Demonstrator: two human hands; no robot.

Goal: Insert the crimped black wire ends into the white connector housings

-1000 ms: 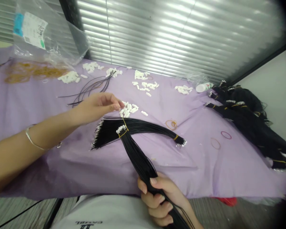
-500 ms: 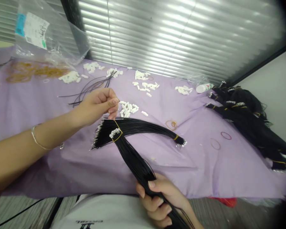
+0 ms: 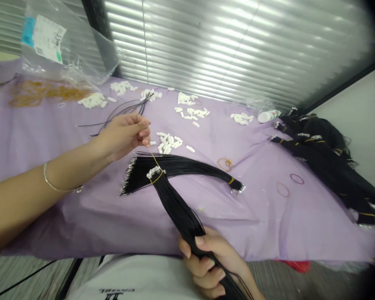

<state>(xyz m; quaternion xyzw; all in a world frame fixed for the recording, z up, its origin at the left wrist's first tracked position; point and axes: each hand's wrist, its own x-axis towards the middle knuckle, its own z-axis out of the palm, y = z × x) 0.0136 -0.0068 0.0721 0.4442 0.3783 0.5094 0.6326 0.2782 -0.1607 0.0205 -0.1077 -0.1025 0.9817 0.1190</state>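
Observation:
My right hand (image 3: 206,262) is wrapped round a bundle of black wires (image 3: 178,208), which slants up and left over the table with its silvery terminal ends on top. A yellow rubber band (image 3: 156,180) loops round the bundle just below those ends. Its stretched end runs up to my left hand (image 3: 131,133), whose closed fingers pinch it. Behind lies a second black wire bundle (image 3: 187,164), fanned out on the left and tied with a yellow band at its right end.
White connector housings (image 3: 168,143) lie in several small piles on the purple cloth (image 3: 253,229). Yellow rubber bands (image 3: 46,92) and a clear plastic bag (image 3: 68,50) are at the back left. More tied wire bundles (image 3: 328,166) are heaped at right, near a white bottle (image 3: 268,116).
My left hand has drawn slightly back and left, still pulling the rubber band. The bundle's tip has shifted a little to the right; my right hand keeps its hold.

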